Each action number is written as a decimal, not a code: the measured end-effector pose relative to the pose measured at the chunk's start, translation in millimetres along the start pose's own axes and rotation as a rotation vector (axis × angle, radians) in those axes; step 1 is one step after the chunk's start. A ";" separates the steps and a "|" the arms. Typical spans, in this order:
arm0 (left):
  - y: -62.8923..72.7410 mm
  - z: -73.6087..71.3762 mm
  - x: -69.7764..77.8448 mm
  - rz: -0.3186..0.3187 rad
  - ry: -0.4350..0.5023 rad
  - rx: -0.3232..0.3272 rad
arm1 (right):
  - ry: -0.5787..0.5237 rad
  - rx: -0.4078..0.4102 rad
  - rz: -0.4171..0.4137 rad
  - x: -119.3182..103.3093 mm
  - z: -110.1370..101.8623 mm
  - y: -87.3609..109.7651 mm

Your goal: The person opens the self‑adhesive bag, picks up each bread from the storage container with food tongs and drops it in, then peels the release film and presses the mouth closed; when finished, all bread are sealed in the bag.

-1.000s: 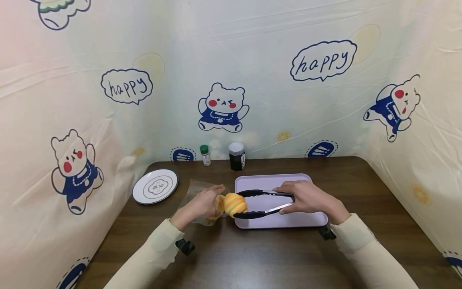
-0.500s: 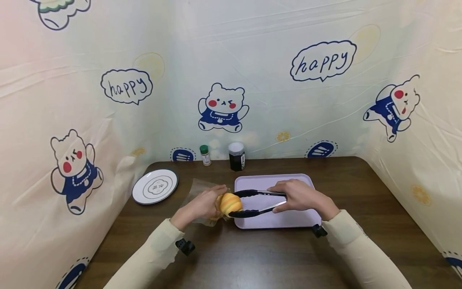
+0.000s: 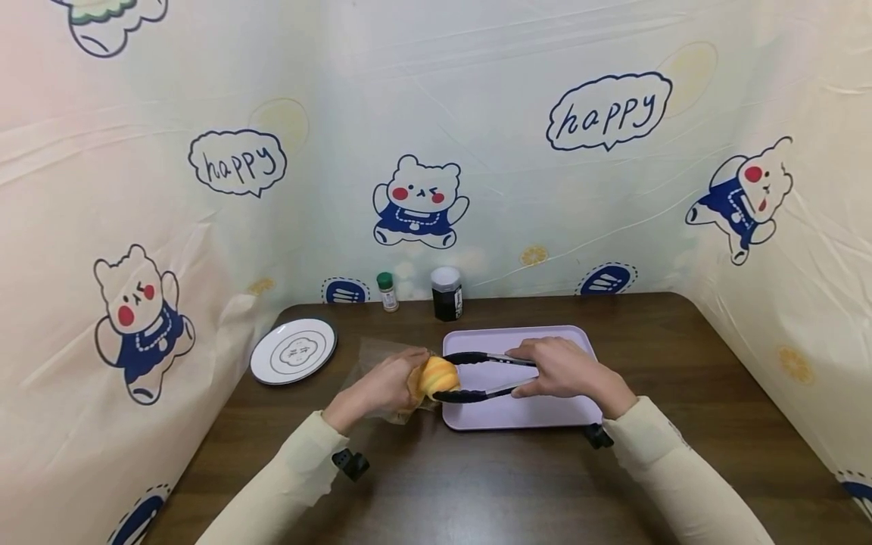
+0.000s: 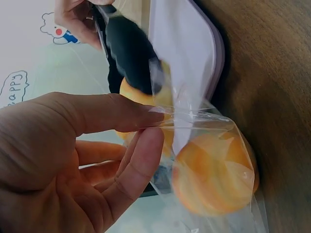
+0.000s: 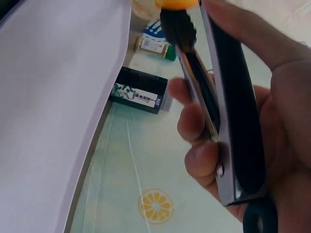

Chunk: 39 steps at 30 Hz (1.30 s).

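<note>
My left hand (image 3: 387,384) pinches the mouth edge of a clear plastic bag (image 3: 371,356) between thumb and finger. Inside that bag, in the left wrist view, lies a round yellow-orange bread roll (image 4: 214,174). My right hand (image 3: 565,369) grips a pair of tongs (image 3: 470,396) with black tips and metal arms. Between the tips sits a second striped bread roll (image 3: 439,377), right at the bag's mouth beside my left fingers. The left wrist view shows this roll partly behind the black tong tip (image 4: 131,53) and the bag film.
A lilac tray (image 3: 524,416) lies under the tongs. A white plate (image 3: 272,371) stands at the left. Toward the back edge are a green-capped shaker (image 3: 387,294) and a dark jar with a pale lid (image 3: 447,299). Printed cloth walls enclose the brown table (image 3: 477,484).
My right hand has moved left, bringing the tongs and their bread roll up to the bag's mouth. The left hand stays nearly in place, still pinching the bag.
</note>
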<state>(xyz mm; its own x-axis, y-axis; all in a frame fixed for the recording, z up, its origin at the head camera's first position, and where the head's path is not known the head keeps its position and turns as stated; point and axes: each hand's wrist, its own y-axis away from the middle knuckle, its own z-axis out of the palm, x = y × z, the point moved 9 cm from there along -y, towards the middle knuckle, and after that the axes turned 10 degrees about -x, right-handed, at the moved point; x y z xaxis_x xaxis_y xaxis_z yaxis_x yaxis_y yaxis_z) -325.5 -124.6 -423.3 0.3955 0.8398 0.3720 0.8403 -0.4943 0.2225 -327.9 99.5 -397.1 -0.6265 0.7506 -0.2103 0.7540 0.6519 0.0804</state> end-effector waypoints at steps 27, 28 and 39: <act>-3.1 -3.5 0.5 -0.016 -0.012 0.045 | 0.036 0.024 0.092 -21.1 12.6 -6.7; -3.1 -3.2 1.0 -0.014 -0.010 0.046 | 0.032 0.023 0.092 -21.9 13.1 -7.1; -5.5 -3.0 4.8 -0.035 0.003 0.070 | -0.048 0.025 0.161 -27.3 19.1 -13.9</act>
<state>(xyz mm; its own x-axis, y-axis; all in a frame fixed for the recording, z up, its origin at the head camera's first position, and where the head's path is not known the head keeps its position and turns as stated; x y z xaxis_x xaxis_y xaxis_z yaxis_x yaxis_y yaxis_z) -329.3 -118.5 -420.0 0.3640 0.8557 0.3679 0.8778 -0.4472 0.1718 -317.5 67.9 -411.1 -0.4875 0.8385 -0.2434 0.8488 0.5205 0.0930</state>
